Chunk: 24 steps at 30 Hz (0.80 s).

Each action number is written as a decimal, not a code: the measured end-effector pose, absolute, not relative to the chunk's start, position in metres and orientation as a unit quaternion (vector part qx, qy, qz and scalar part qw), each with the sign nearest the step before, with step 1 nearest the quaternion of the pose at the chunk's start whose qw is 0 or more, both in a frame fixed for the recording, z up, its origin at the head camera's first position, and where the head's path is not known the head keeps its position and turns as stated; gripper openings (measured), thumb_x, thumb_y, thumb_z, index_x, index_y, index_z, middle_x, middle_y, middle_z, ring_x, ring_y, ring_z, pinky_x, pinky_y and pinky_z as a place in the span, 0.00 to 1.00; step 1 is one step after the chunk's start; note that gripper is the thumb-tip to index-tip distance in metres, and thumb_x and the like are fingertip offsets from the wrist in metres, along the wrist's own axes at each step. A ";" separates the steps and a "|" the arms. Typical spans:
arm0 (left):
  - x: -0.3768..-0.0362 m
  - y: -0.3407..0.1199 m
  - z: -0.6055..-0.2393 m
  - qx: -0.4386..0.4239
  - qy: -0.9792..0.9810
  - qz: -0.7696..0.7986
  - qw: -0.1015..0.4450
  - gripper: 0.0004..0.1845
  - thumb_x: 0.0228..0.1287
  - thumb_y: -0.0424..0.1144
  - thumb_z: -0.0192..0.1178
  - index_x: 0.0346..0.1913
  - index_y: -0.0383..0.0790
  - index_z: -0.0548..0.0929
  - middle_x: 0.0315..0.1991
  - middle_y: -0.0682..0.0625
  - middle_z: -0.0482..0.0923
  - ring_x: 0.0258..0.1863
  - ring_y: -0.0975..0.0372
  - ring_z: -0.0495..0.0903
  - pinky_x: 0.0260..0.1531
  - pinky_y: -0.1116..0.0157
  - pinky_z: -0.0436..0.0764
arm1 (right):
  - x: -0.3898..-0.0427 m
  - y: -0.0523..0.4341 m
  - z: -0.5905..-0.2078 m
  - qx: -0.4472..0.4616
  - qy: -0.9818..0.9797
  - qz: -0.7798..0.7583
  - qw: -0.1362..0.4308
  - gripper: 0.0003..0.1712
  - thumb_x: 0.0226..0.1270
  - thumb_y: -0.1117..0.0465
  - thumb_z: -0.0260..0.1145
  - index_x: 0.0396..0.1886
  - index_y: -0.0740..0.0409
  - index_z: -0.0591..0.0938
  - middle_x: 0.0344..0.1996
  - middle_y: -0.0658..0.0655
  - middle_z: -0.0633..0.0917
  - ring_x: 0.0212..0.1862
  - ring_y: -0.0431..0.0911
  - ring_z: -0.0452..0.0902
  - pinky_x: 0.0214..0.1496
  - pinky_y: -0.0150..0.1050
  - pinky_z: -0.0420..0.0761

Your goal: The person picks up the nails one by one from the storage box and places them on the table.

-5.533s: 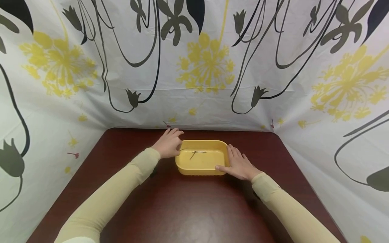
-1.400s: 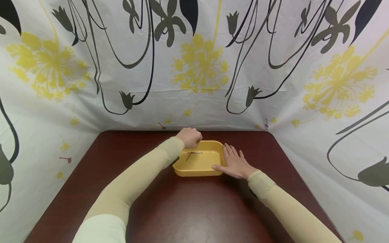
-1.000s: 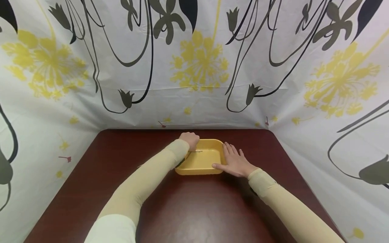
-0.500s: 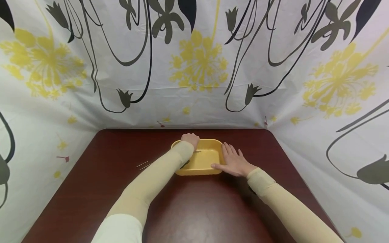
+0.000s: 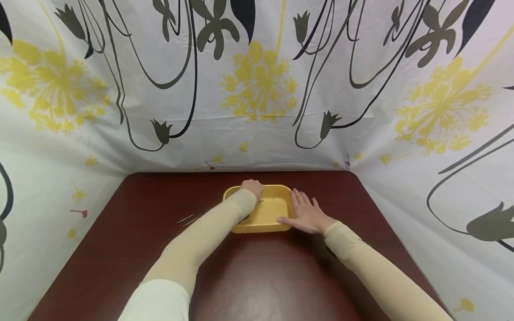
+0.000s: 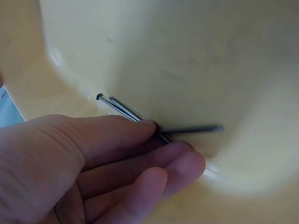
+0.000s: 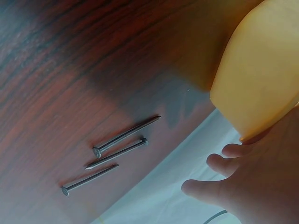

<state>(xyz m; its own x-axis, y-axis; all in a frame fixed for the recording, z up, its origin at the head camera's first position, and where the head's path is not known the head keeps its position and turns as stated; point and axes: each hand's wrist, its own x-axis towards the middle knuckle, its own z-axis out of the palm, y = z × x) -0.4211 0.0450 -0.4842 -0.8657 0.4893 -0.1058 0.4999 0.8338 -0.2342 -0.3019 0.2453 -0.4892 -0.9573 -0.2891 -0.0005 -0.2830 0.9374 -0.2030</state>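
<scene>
A yellow plastic tray [image 5: 270, 228] stands on the dark red-brown table. Reaching in over its left part, my left hand [image 5: 252, 187] has its thumb and fingertips closed around steel nails [image 6: 124, 108] by the tray's floor. Two of these nails lie side by side and another dark one [image 6: 196, 129] points across them; how many are gripped I cannot tell. At the tray's right end, my right hand [image 5: 309, 215] rests with straight, spread fingers along the side, thumb over the near rim. Three loose nails [image 7: 126, 135] lie on the table in the right wrist view.
Thin nails [image 5: 185, 218] show on the table [image 5: 160, 191] left of the tray, partly behind the left sleeve [image 5: 209, 236]. A white cloth [image 5: 261, 147] with yellow flowers and dark stems hangs around the table's back and sides.
Earlier at the tray's left rim, my left hand has moved right and down into the tray, over the nails there. Nails on the table's left have come into sight. The right hand stays put.
</scene>
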 end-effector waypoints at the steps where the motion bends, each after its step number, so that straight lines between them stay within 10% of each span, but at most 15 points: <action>1: -0.421 0.045 -0.484 0.260 0.957 -0.131 0.019 0.08 0.72 0.34 0.60 0.41 0.49 0.88 0.44 0.52 0.87 0.37 0.57 0.85 0.32 0.57 0.85 | -0.302 0.245 -0.489 -0.145 0.984 -0.100 0.014 0.71 0.57 0.14 0.45 0.81 0.65 0.47 0.79 0.66 0.50 0.78 0.63 0.46 0.70 0.72 0.50; 24: -0.419 0.040 -0.482 0.258 0.951 -0.155 0.066 0.06 0.73 0.38 0.60 0.42 0.49 0.87 0.29 0.53 0.81 0.26 0.61 0.80 0.27 0.60 0.82 | -0.304 0.246 -0.492 -0.133 0.985 -0.107 0.028 0.70 0.59 0.17 0.49 0.81 0.64 0.44 0.79 0.67 0.49 0.78 0.63 0.44 0.70 0.72 0.48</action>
